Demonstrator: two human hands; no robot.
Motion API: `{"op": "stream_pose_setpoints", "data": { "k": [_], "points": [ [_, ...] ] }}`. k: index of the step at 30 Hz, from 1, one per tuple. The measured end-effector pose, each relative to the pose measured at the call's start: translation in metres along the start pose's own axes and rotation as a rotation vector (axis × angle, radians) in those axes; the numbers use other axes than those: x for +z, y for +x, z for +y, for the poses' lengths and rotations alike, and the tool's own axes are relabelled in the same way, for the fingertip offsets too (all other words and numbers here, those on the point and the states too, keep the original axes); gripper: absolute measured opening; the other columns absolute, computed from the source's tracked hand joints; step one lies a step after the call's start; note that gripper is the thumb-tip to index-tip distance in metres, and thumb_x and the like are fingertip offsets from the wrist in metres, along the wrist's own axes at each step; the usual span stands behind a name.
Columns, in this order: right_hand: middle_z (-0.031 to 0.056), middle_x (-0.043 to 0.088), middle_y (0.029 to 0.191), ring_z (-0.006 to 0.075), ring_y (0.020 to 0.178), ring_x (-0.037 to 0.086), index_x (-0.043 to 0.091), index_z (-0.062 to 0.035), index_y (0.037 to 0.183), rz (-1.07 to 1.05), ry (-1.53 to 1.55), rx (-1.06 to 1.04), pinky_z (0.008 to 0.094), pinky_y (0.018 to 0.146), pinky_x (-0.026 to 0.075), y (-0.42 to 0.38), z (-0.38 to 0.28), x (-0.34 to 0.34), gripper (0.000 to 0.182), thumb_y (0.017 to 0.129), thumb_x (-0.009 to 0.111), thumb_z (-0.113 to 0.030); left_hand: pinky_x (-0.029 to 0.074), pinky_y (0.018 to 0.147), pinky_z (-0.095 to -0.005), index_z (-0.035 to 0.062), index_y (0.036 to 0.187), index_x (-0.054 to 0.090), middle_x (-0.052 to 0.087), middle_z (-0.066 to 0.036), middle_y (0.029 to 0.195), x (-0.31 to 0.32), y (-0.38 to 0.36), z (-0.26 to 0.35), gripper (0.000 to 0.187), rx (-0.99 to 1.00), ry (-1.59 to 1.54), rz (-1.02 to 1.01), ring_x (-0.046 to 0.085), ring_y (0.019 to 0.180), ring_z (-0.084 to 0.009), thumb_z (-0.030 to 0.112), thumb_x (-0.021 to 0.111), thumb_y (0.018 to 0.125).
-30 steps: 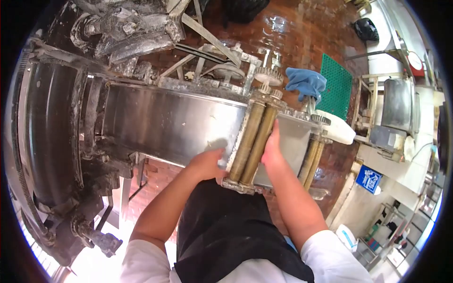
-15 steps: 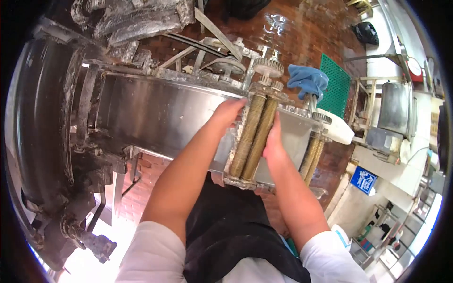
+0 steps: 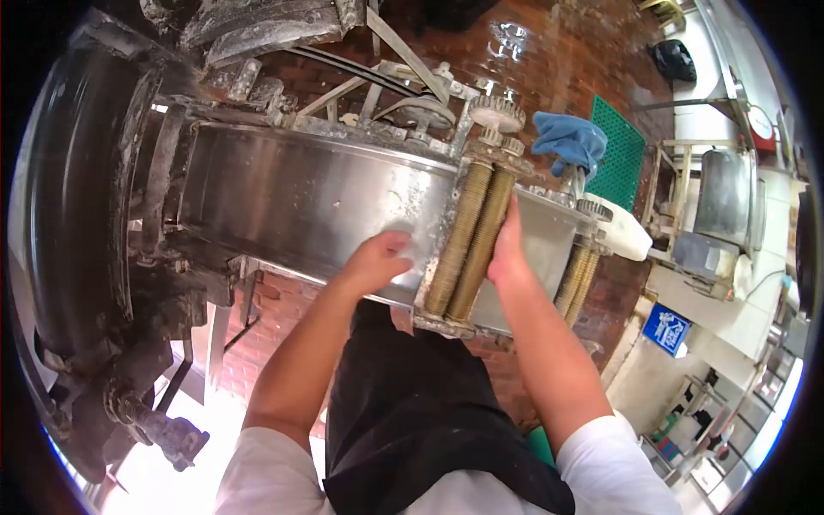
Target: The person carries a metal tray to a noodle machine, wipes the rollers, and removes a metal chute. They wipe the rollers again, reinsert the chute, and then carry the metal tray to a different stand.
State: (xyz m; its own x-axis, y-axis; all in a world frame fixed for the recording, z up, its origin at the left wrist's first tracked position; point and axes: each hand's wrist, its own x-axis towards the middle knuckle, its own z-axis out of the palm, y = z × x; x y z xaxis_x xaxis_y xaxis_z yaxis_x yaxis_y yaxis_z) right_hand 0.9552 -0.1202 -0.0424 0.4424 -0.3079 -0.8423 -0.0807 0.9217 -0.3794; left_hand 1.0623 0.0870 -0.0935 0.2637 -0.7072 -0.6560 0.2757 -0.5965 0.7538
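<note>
My left hand [image 3: 380, 263] hovers over the near side of a shiny metal trough [image 3: 300, 193], its fingers loosely bent and apart, with nothing in them. To its right, a pair of ridged brass-coloured rollers [image 3: 470, 245] lies across the trough in a crusted metal frame. My right hand [image 3: 508, 247] is up against the right side of these rollers. Its fingers are mostly hidden behind and under them, so its grip cannot be made out. Beyond it, a metal tray surface [image 3: 542, 236] leads to a second ridged roller pair [image 3: 577, 279].
Toothed gears [image 3: 496, 113] and a belt pulley [image 3: 427, 113] sit along the machine's far side. A blue cloth [image 3: 570, 140] hangs over a part there. A large dark drum [image 3: 81, 197] stands at left. Behind lie a green perforated mat [image 3: 618, 146] and a brick floor [image 3: 575, 64].
My left hand has drawn back from the far left side of the rollers towards me, over the trough. My right hand stays beside the rollers. The view has shifted slightly.
</note>
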Motion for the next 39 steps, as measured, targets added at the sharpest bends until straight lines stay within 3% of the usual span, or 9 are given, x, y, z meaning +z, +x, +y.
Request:
{"op": "stream_pose_setpoints", "data": {
  "k": [6, 8, 11, 15, 19, 21, 26, 32, 39],
  "points": [
    [0.0114, 0.060, 0.103, 0.0274, 0.093, 0.056, 0.056, -0.0082, 0.114, -0.021, -0.022, 0.014, 0.0449, 0.083, 0.047, 0.000, -0.001, 0.001, 0.071, 0.091, 0.025, -0.067, 0.044, 0.094, -0.0325, -0.0012, 0.128, 0.048, 0.058, -0.016, 0.120, 0.012, -0.009, 0.007, 0.055, 0.181, 0.290, -0.047, 0.056, 0.108, -0.0207, 0.013, 0.071, 0.080],
    [0.0112, 0.060, 0.104, 0.0274, 0.094, 0.056, 0.056, -0.0082, 0.115, -0.012, -0.013, -0.003, 0.0446, 0.084, 0.046, 0.000, -0.002, -0.001, 0.070, 0.091, 0.026, -0.067, 0.042, 0.095, -0.0332, -0.0020, 0.129, 0.046, 0.057, -0.016, 0.121, 0.017, 0.018, 0.034, 0.050, 0.161, -0.120, 0.209, 0.054, 0.110, -0.0217, 0.014, 0.064, 0.086],
    [0.0103, 0.060, 0.106, 0.0263, 0.095, 0.056, 0.056, -0.0083, 0.116, 0.005, -0.008, -0.004, 0.0431, 0.085, 0.046, 0.008, 0.002, -0.012, 0.067, 0.092, 0.030, -0.065, 0.043, 0.092, -0.0337, -0.0042, 0.132, 0.042, 0.058, -0.018, 0.117, 0.029, 0.025, 0.081, 0.054, 0.264, -0.156, 0.659, 0.056, 0.107, -0.0229, 0.030, 0.056, 0.092],
    [0.0077, 0.061, 0.101, 0.0209, 0.089, 0.057, 0.057, -0.0077, 0.113, 0.058, -0.054, -0.128, 0.0372, 0.080, 0.048, 0.008, -0.001, -0.028, 0.054, 0.093, 0.041, -0.056, 0.043, 0.093, -0.0339, -0.0074, 0.135, 0.036, 0.058, -0.022, 0.117, 0.084, 0.042, 0.083, 0.066, 0.192, -0.072, 0.554, 0.057, 0.107, -0.0255, 0.036, 0.057, 0.090],
    [0.0054, 0.060, 0.089, 0.0143, 0.073, 0.056, 0.057, -0.0019, 0.107, 0.225, -0.545, -0.233, 0.0282, 0.063, 0.049, -0.034, -0.006, -0.043, 0.033, 0.090, 0.055, -0.031, 0.040, 0.098, -0.0391, -0.0048, 0.138, 0.032, 0.052, -0.029, 0.124, 0.093, 0.032, 0.095, 0.078, 0.178, 0.076, 0.501, 0.052, 0.115, -0.0390, 0.048, 0.056, 0.086],
    [0.0036, 0.060, 0.082, 0.0137, 0.072, 0.056, 0.058, -0.0014, 0.107, 0.045, -0.884, -0.750, 0.0299, 0.064, 0.049, -0.041, 0.012, -0.075, 0.032, 0.084, 0.064, -0.022, 0.040, 0.098, -0.0393, -0.0050, 0.138, 0.033, 0.052, -0.028, 0.125, 0.092, 0.031, 0.099, 0.078, 0.163, 0.147, 0.530, 0.052, 0.116, -0.0379, 0.049, 0.054, 0.086],
    [0.0088, 0.062, 0.077, 0.0237, 0.072, 0.062, 0.060, -0.0084, 0.099, -0.267, -1.275, -0.459, 0.0354, 0.066, 0.049, -0.108, 0.020, -0.080, 0.027, 0.074, 0.068, -0.017, 0.040, 0.098, -0.0396, -0.0030, 0.137, 0.035, 0.053, -0.027, 0.124, 0.095, 0.034, 0.094, 0.075, 0.162, 0.203, 0.546, 0.052, 0.117, -0.0368, 0.050, 0.052, 0.088],
    [0.0115, 0.065, 0.080, 0.0319, 0.073, 0.062, 0.059, -0.0055, 0.086, -0.233, -1.517, -0.612, 0.0403, 0.065, 0.049, -0.098, 0.029, -0.080, 0.016, 0.073, 0.065, -0.013, 0.041, 0.096, -0.0398, 0.0001, 0.137, 0.037, 0.054, -0.025, 0.124, 0.095, 0.033, 0.098, 0.071, 0.116, 0.218, 0.552, 0.053, 0.115, -0.0370, 0.050, 0.051, 0.089],
    [0.0130, 0.063, 0.079, 0.0285, 0.074, 0.062, 0.063, -0.0055, 0.092, -0.080, -1.268, -0.730, 0.0385, 0.068, 0.050, -0.069, 0.005, -0.098, 0.017, 0.076, 0.063, -0.009, 0.041, 0.096, -0.0397, -0.0023, 0.136, 0.037, 0.055, -0.026, 0.122, 0.096, 0.040, 0.089, 0.071, 0.172, 0.213, 0.570, 0.054, 0.114, -0.0368, 0.049, 0.050, 0.089]
  ]
}}
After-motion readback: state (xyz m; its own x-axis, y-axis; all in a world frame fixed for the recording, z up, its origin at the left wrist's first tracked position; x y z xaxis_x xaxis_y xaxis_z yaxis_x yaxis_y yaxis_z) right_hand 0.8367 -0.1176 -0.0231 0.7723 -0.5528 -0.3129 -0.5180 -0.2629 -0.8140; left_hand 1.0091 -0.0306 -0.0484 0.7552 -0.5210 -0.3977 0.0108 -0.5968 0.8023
